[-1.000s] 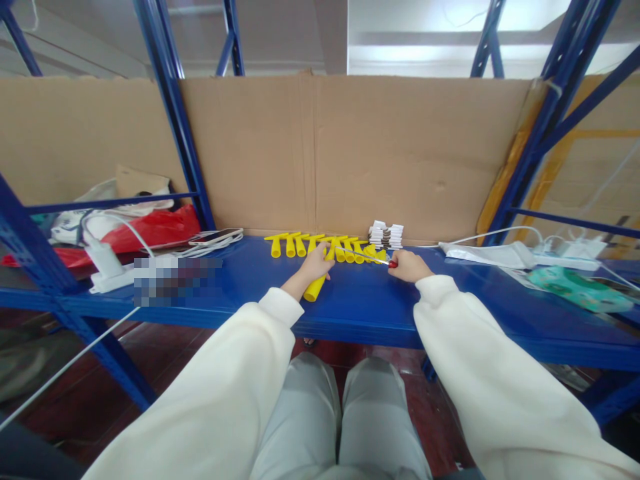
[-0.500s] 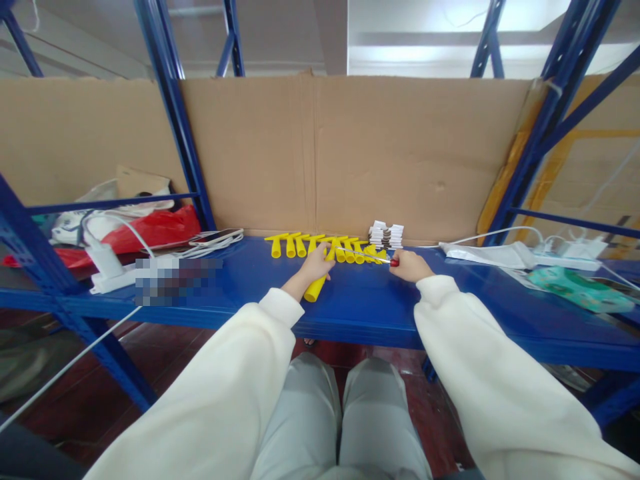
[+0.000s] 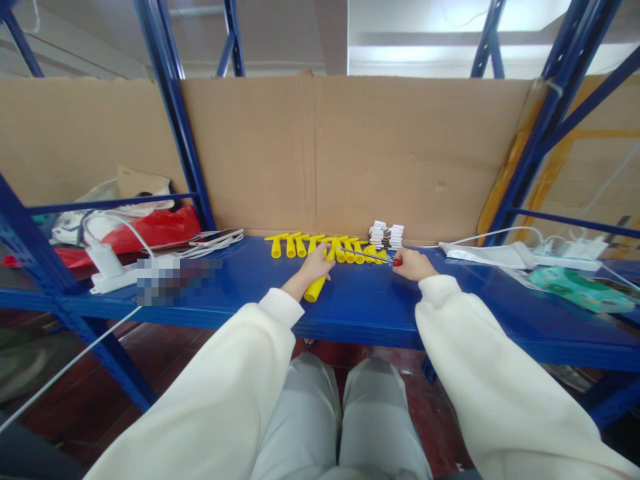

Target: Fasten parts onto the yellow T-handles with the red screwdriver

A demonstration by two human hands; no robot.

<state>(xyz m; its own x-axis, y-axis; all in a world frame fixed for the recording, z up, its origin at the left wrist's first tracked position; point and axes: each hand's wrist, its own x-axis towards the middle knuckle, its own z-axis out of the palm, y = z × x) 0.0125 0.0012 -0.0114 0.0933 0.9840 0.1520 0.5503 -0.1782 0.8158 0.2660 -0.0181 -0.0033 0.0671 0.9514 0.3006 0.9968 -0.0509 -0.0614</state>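
My left hand [image 3: 317,264] is closed around a yellow T-shaped plastic piece [image 3: 315,291], whose hollow round end points toward me. In my right hand [image 3: 414,265] is a screwdriver [image 3: 397,262] with a red handle, its long metal shaft reaching left to the head of the held piece. Whether the tip touches the piece is too small to tell. Behind my hands lies a row of several similar yellow T-shaped pieces [image 3: 291,248]. Smaller yellow parts [image 3: 379,255] lie at the row's right end, close to the screwdriver shaft.
Stacked small white-and-dark items [image 3: 386,235] stand against the cardboard panel [image 3: 400,147]. On the left of the blue shelf [image 3: 250,287] are a white power strip [image 3: 113,280], cables and a red bag [image 3: 155,230]. A green packet [image 3: 580,288] and white chargers lie right.
My right hand has shifted slightly to the right with the screwdriver. My left hand and the yellow piece in it look unmoved.
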